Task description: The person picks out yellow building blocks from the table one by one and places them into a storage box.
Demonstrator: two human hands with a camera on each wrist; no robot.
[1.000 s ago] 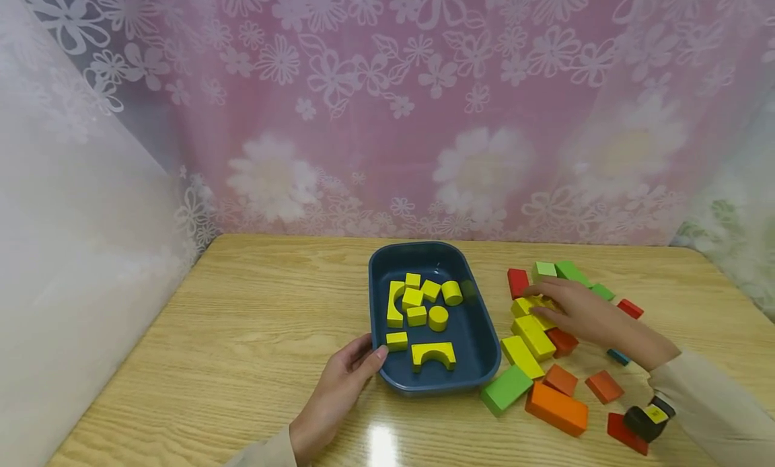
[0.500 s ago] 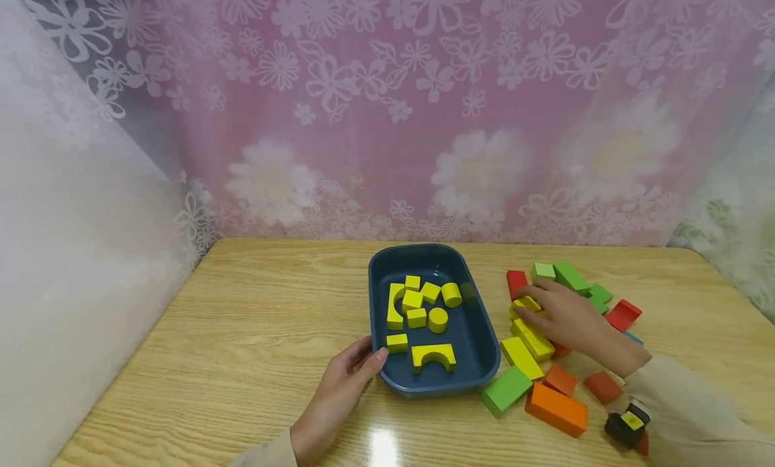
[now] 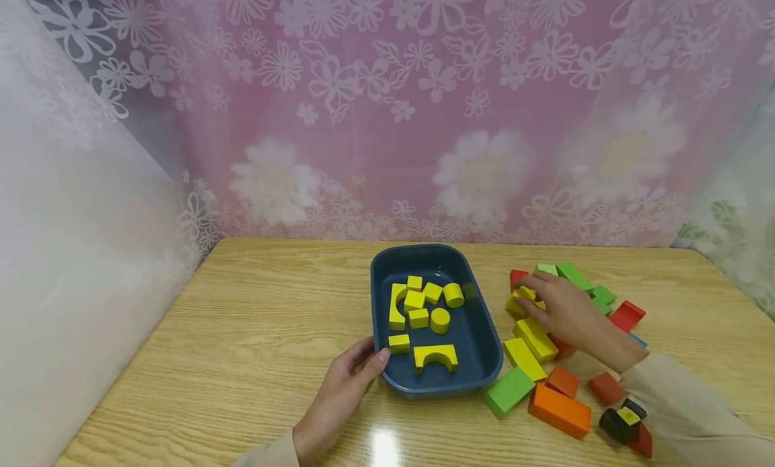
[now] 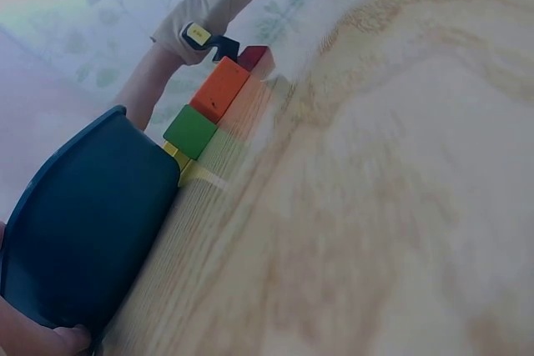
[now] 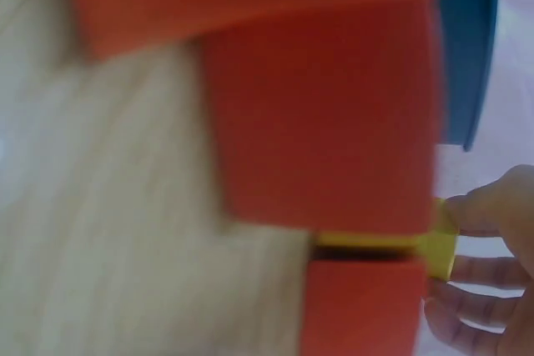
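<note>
Yellow wooden-looking block (image 3: 514, 305), pinched in the right hand (image 3: 563, 309) near the dark-blue rounded plastic tray (image 3: 472, 352) that the left hand (image 3: 339, 393) grips, would best rise straight, clear of the red wooden-looking block (image 3: 518, 276) behind.

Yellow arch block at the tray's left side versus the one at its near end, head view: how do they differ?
The left yellow arch block runs lengthwise in the dark blue tray; the near yellow arch block lies crosswise.
The left one's cutout faces right, with a yellow cube beside it; the near one's faces the person, showing bare tray.
Both are unheld.
</note>
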